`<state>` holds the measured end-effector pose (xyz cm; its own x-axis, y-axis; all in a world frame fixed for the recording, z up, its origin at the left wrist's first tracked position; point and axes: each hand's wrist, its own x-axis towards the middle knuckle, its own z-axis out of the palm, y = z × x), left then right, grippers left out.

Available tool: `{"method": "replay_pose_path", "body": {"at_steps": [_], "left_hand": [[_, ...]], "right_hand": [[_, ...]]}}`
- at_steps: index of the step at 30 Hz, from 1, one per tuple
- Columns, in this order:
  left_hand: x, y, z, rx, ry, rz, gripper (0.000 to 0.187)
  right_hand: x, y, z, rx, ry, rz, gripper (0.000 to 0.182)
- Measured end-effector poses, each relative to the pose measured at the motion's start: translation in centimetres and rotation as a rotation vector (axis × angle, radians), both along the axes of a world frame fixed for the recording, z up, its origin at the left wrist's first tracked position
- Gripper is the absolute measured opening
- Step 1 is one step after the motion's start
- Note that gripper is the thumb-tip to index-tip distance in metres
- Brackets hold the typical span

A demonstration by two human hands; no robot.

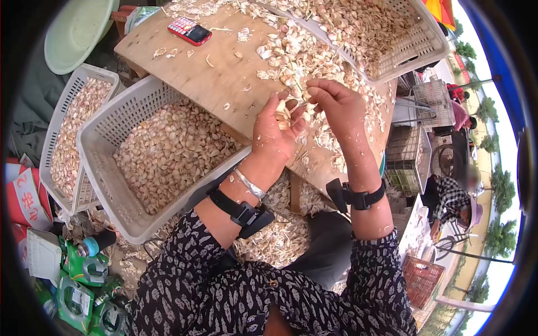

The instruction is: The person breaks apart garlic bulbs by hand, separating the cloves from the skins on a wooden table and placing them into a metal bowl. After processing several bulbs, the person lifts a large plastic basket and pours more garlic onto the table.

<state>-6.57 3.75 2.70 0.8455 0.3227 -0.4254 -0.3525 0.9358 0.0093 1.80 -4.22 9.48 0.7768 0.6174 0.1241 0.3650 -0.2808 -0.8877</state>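
My left hand is turned palm up over the front part of the wooden table, its fingers curled around several garlic cloves. Close beside it, my right hand has its thumb and fingers pinched together. Whatever sits in that pinch is too small to make out. Loose garlic cloves and papery skins are heaped on the table just beyond both hands. Black straps circle both wrists, and a silver bangle is on the left one.
A grey crate of cloves stands at the table's left edge, with a narrower crate beside it. A white basket of garlic lies tipped at the back right. A red phone rests on the table. Another person sits at right.
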Motion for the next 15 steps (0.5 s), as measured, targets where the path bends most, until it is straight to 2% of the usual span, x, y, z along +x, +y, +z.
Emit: {"method": "replay_pose_path", "body": {"at_steps": [1, 3, 4, 6, 7, 9, 11, 13, 14, 15], "left_hand": [[0.2, 0.1, -0.7, 0.012, 0.038, -0.027, 0.020], [0.9, 0.1, -1.5, -0.020, 0.018, -0.013, 0.018], [1.1, 0.1, -1.6, 0.008, 0.007, -0.021, 0.018], [1.4, -0.1, -1.1, 0.015, 0.008, -0.025, 0.020], [1.5, -0.1, -0.9, 0.018, 0.013, -0.024, 0.020], [1.5, -0.2, -0.8, 0.017, 0.020, -0.031, 0.019], [1.4, 0.0, -0.7, 0.018, 0.013, -0.023, 0.018], [1.3, 0.0, -0.8, 0.021, 0.000, -0.035, 0.018], [1.2, 0.1, -0.7, 0.022, 0.007, -0.027, 0.017], [1.2, -0.1, -0.7, 0.021, 0.013, -0.021, 0.017]], "right_hand": [[2.4, 1.2, -0.6, -0.028, -0.039, -0.124, 0.016], [7.3, 3.8, -1.7, -0.255, -0.286, -0.061, 0.015], [9.5, 5.3, -3.0, -0.252, -0.278, -0.055, 0.015], [12.6, 7.2, -6.1, -0.391, -0.849, 0.161, 0.022], [13.0, 7.6, -7.4, -0.388, -0.845, 0.162, 0.022], [12.9, 8.1, -8.8, -0.764, -0.924, 0.038, 0.024], [12.8, 6.9, -8.0, -0.705, -0.858, 0.092, 0.025], [12.6, 5.3, -7.3, -0.506, -0.545, 0.090, 0.023], [12.4, 3.9, -6.9, -0.403, -0.345, -0.007, 0.020], [12.2, 2.4, -6.7, -0.410, -0.350, -0.027, 0.020]]}}
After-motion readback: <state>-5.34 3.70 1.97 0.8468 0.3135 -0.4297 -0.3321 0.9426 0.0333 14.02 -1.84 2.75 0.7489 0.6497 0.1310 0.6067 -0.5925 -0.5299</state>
